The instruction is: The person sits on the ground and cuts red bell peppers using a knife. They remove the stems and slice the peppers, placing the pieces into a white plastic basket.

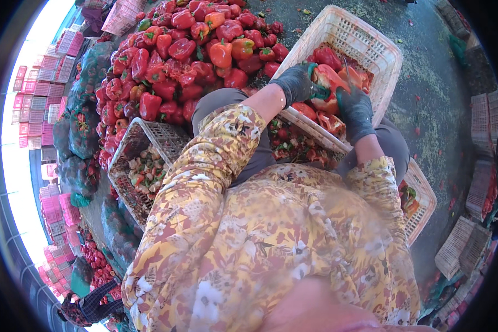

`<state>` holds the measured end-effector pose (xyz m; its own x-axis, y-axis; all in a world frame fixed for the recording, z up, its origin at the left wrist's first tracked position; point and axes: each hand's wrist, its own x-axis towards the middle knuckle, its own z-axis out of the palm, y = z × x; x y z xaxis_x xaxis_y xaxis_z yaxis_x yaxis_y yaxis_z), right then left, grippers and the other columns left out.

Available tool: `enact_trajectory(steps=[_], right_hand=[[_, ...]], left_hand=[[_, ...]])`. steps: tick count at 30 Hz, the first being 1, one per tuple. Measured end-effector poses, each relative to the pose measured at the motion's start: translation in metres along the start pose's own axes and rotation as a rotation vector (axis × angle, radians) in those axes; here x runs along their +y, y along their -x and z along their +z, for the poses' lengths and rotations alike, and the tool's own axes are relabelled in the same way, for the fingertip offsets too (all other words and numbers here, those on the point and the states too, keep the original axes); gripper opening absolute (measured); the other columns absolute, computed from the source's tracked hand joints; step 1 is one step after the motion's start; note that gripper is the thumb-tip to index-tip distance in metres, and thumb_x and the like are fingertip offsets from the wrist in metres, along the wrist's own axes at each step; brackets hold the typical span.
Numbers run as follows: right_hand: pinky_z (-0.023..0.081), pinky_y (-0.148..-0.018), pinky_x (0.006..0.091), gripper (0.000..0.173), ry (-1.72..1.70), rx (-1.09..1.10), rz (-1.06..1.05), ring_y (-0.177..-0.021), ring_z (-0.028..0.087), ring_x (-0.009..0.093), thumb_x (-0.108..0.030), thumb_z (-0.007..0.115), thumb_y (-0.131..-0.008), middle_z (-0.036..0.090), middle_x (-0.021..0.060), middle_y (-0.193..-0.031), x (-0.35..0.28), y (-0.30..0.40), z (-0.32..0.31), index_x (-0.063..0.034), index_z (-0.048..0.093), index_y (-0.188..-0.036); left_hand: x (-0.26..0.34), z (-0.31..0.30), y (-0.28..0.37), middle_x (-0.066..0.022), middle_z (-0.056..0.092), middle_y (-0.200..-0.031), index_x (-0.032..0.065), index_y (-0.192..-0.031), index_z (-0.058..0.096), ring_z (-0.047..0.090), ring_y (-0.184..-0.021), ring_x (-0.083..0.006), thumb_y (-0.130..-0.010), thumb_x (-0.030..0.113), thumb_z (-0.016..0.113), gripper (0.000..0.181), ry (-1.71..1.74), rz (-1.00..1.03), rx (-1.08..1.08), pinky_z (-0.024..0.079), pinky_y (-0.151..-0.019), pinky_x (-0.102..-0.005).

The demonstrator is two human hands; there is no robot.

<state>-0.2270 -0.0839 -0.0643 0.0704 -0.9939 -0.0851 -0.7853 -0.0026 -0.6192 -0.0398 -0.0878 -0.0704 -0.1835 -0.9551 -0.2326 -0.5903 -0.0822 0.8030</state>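
Both hands wear dark gloves and are above a white plastic crate (359,27) that rests across my knees. My left hand (298,85), green at the fingertips, grips a red bell pepper (327,76) with a pale patch on its side. A thin knife blade (347,71) rises from my right hand (357,108), which is closed around the handle; the handle itself is hidden. Inside the crate, red bell pepper pieces (331,124) lie under and around my hands, and more whole-looking ones sit behind.
A large heap of red bell peppers (182,50) spreads at the left front. A dirty crate (139,124) beside my left arm holds cores and scraps (145,172). Another crate (425,203) stands by my right side. Net sacks (83,128), stacked crates (45,89) and a bent-over person (89,307) are farther left.
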Motion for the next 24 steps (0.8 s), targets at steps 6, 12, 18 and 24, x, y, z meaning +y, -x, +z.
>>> enact_trajectory(steps=[6,12,18,24], right_hand=[[0.045,-0.077,0.0458,0.039,0.139,0.024,0.047,-0.086,0.058,0.038,-0.043,0.047,-0.08,0.061,0.0219,-0.089,0.009,-0.002,0.001,-0.0116,0.062,-0.097],[0.045,-0.076,0.046,0.039,0.209,0.007,-0.012,-0.087,0.058,0.038,-0.043,0.043,-0.082,0.061,0.0207,-0.091,0.018,0.01,0.006,-0.0122,0.06,-0.1],[0.044,-0.046,0.034,0.044,-0.954,-0.109,0.476,-0.052,0.054,0.023,-0.051,0.056,-0.077,0.057,0.0118,-0.066,0.045,-0.028,-0.015,-0.0097,0.058,-0.091],[0.042,-0.044,0.0255,0.041,-1.272,-0.247,0.287,-0.049,0.051,0.015,-0.043,0.056,-0.081,0.059,0.0109,-0.072,0.041,-0.008,-0.017,-0.0063,0.056,-0.098]], left_hand=[[0.021,0.021,-0.01,-0.02,0.061,-0.097,0.0068,-0.11,0.054,0.059,-0.091,-0.0339,-0.067,0.043,0.071,0.059,-0.206,0.115,0.296,0.046,-0.079,-0.0389],[-0.011,-0.004,-0.043,-0.0157,0.063,-0.091,0.0106,-0.107,0.054,0.063,-0.078,-0.0295,-0.073,0.039,0.066,0.046,-0.346,-0.175,0.461,0.05,-0.069,-0.0372],[-0.013,-0.044,-0.025,-0.0017,0.062,-0.085,0.0109,-0.101,0.055,0.058,-0.06,-0.0115,-0.081,0.009,0.063,0.022,0.884,0.039,0.313,0.048,-0.047,-0.0234],[-0.06,-0.165,0.136,-0.0083,0.061,-0.097,0.0067,-0.115,0.049,0.061,-0.085,-0.0192,-0.082,0.01,0.06,0.035,0.105,0.264,0.983,0.052,-0.069,-0.0297]])
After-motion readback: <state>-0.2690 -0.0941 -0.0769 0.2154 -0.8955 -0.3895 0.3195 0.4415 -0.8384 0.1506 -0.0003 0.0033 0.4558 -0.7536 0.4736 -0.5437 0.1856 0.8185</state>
